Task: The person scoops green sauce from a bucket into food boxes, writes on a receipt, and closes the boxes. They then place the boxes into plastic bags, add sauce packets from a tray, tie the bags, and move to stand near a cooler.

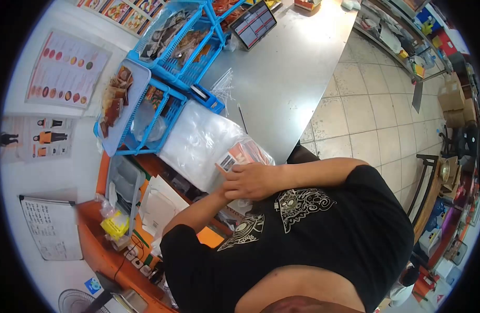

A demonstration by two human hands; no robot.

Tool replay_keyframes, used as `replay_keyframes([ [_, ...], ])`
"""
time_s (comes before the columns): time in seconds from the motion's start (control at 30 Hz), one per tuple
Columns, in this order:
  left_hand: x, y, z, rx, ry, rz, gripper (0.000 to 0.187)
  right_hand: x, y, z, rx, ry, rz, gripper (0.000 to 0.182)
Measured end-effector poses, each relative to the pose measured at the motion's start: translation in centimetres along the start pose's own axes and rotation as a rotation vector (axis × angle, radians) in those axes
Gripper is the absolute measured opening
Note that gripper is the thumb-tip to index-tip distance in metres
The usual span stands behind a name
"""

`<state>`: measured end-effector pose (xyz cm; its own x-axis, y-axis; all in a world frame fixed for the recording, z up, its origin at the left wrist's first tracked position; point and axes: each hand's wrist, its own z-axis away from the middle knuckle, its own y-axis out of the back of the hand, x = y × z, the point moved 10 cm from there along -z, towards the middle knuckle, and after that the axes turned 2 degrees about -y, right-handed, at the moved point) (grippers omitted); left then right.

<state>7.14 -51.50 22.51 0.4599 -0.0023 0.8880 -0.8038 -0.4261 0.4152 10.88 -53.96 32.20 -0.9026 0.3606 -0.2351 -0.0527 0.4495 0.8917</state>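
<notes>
My right hand [253, 181] lies across my left hand with its fingers a little apart, at the near edge of the metal table [287, 68]. Mostly covered by it, my left hand [220, 169] shows one extended finger beside a plastic-wrapped packet [239, 156] with an orange and white label. Whether the left hand grips the packet cannot be seen. A stack of clear plastic bags [195, 138] spreads under and beyond the packet. Just past the bags are a blue tape dispenser [207, 99], thin white strips [224, 86] and a pen [242, 119].
Blue baskets [169, 68] with packets stand at the left, a tray [126, 112] of brown-filled bags against them. A tablet [253, 25] stands at the back. Below left, an orange shelf [96, 250] holds a grey container [126, 180] and papers. Tiled floor [365, 115] lies right.
</notes>
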Motion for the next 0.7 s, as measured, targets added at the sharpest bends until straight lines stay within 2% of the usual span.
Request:
replay_keyframes([
  [0.07, 4.2, 1.2, -2.8, 0.082, -0.135, -0.042, 0.033, 2.4, 2.5, 2.6, 0.025, -0.182, -0.495, 0.057],
  [0.13, 4.2, -0.1, -2.8, -0.007, -0.203, -0.158, 0.029, 5.7, 5.0, 6.9, 0.092, -0.328, -0.787, 0.069],
  [0.17, 1.6, -2.2, -1.1, -0.131, -0.224, -0.322, 0.019, 7.7, 5.1, 10.3, 0.159, -0.487, -0.768, 0.074],
  [0.2, 1.9, -1.4, -1.9, -0.111, -0.205, -0.326, 0.019, 9.8, 4.5, 14.1, 0.225, -0.642, -0.746, 0.080],
  [0.23, 3.6, 1.2, -3.4, 0.055, -0.247, -0.304, 0.015, 10.5, 2.9, 17.1, 0.210, -0.621, -0.760, 0.080],
  [0.27, 4.7, 3.6, -3.9, 0.215, -0.288, -0.289, 0.013, 12.1, -0.5, 20.7, 0.130, -0.742, -0.756, 0.090],
  [0.3, -1.3, 5.3, -2.2, 0.394, 0.078, -0.020, 0.016, 13.9, -3.2, 23.1, 0.048, -0.854, -0.744, 0.100],
  [0.33, -7.3, 5.5, 0.6, 0.577, 0.436, 0.253, 0.022, 14.9, -4.3, 23.2, 0.037, -0.816, -0.756, 0.100],
  [0.4, 0.4, 10.9, -2.5, 1.128, 0.700, 0.302, 0.040, 15.7, -4.0, 21.6, 0.169, -0.587, -0.754, 0.122],
  [0.43, 1.5, 12.7, -3.0, 1.245, 0.737, 0.205, 0.044, 16.6, -4.3, 20.7, 0.148, -0.594, -0.754, 0.134],
  [0.47, 2.5, 14.6, -3.2, 1.366, 0.771, 0.101, 0.048, 17.4, -5.2, 19.3, 0.121, -0.528, -0.793, 0.134],
  [0.53, 4.6, 16.5, -5.2, 1.406, 0.957, 0.171, 0.037, 20.4, -4.3, 18.0, 0.610, -0.343, -1.437, 0.135],
  [0.57, 2.3, 17.8, -3.8, 1.450, 0.877, 0.235, 0.047, 22.2, -3.3, 17.6, 0.682, -0.361, -1.467, 0.128],
  [0.6, 3.5, 17.8, -4.6, 1.485, 0.893, 0.206, 0.047, 22.7, -1.1, 16.4, 0.665, -0.333, -1.504, 0.128],
  [0.67, 5.4, 19.0, -7.5, 1.474, 0.932, 0.105, 0.040, 25.6, -0.6, 15.2, 0.757, -0.570, -2.280, 0.110],
  [0.7, 9.4, 20.5, -9.9, 1.241, 0.645, -0.707, 0.034, 24.2, -4.6, 14.6, 0.292, -0.590, -2.765, 0.088],
])
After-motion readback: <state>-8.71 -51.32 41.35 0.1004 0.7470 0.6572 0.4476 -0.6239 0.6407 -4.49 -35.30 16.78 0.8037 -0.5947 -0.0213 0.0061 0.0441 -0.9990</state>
